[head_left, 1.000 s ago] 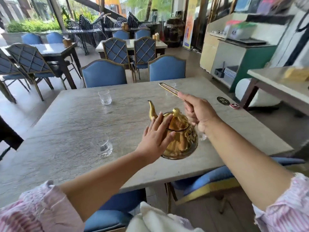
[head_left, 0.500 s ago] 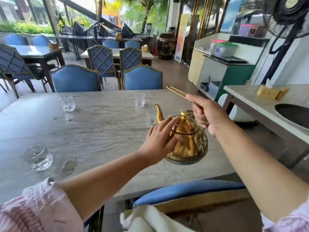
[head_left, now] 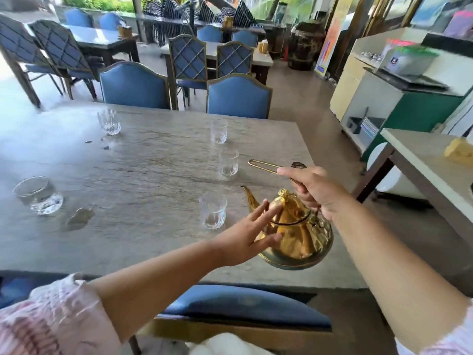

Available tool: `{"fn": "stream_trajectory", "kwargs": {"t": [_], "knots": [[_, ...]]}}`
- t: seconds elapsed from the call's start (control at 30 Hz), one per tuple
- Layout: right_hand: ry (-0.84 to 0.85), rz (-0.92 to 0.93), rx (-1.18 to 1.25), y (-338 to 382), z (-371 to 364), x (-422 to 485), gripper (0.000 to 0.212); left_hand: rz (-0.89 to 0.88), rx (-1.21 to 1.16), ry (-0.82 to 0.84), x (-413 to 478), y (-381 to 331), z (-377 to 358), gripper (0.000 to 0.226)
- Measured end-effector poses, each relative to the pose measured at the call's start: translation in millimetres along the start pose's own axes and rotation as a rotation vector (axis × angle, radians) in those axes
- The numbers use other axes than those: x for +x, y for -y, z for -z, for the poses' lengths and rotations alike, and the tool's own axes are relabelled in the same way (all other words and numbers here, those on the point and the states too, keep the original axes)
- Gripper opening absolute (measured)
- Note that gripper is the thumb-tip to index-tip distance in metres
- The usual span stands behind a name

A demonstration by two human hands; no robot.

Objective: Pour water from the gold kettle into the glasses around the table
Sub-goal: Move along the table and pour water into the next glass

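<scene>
- A wide glass [head_left: 38,194] sits far left on the stone table [head_left: 143,175], a wet patch [head_left: 79,217] beside it.
- A cut-pattern glass [head_left: 108,122] stands near the far edge.
- Three tumblers line up right of centre: far [head_left: 218,131], middle [head_left: 228,162], near [head_left: 213,210].
- The left hand [head_left: 247,238], fingers spread apart and flat, presses the kettle's side and lid.
- The gold kettle [head_left: 297,233] is held above the table's near right corner, spout toward the near tumbler.
- The right hand [head_left: 313,189] has its fingers clamped round the long handle [head_left: 263,166].
</scene>
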State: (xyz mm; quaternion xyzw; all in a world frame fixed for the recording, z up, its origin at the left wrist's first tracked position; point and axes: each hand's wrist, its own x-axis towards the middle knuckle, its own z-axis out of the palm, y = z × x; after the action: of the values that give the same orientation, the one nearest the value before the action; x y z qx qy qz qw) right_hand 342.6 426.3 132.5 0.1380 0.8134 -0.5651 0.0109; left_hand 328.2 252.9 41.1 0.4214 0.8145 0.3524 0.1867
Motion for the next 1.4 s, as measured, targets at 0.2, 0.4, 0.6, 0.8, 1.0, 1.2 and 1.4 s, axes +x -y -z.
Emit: {"fn": "stream_trajectory", "kwargs": {"t": [0.2, 0.4, 0.6, 0.8, 1.0, 1.2, 1.4], "knots": [[0.122, -0.009, -0.127, 0, -14, 22, 0.052, 0.066, -0.001, 0.079, -5, 21, 2, 0.069], [0.222, -0.011, -0.267, 15, -35, 38, 0.047, 0.09, -0.015, 0.071, -13, 36, 8, 0.071], [0.227, -0.023, -0.416, 30, -54, 45, 0.05, 0.081, -0.047, 0.041, -19, 47, 14, 0.07], [0.232, -0.066, -0.487, 37, -64, 45, 0.051, 0.084, -0.086, 0.049, -23, 50, 13, 0.072], [0.231, -0.081, -0.537, 42, -72, 43, 0.052, 0.067, -0.12, 0.06, -28, 52, 14, 0.072], [0.237, -0.098, -0.575, 45, -74, 41, 0.053, 0.079, -0.155, 0.064, -27, 49, 15, 0.066], [0.236, -0.106, -0.577, 47, -76, 40, 0.054, 0.071, -0.2, 0.07, -28, 48, 15, 0.062]]}}
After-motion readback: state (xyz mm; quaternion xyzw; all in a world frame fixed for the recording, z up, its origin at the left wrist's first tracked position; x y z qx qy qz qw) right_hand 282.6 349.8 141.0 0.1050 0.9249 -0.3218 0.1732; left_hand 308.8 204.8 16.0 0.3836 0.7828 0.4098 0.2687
